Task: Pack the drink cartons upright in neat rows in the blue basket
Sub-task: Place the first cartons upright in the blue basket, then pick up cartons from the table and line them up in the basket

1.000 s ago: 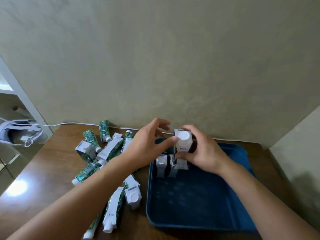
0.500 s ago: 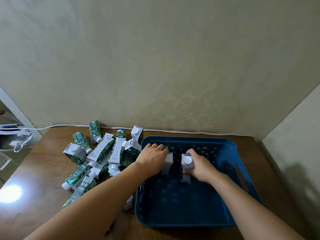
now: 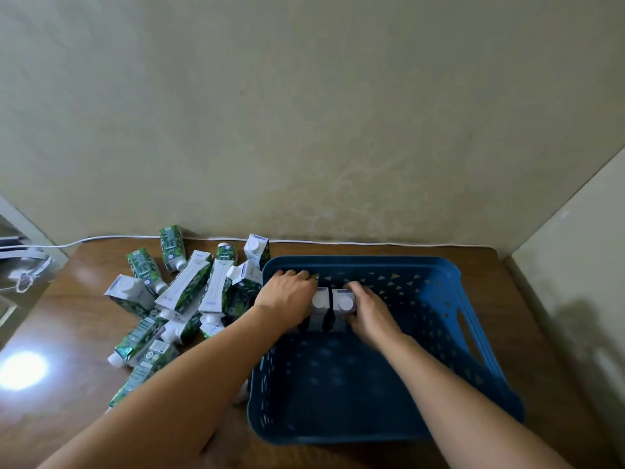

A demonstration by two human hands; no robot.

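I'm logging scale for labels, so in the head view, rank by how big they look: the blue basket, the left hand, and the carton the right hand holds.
1. blue basket, by far the largest
2. left hand
3. carton, partly hidden by the right hand, so its full size is unsure

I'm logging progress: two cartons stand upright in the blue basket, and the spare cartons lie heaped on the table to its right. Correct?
Not quite. The head view shows the spare cartons heaped left of the blue basket, not right. Two cartons do stand upright inside.
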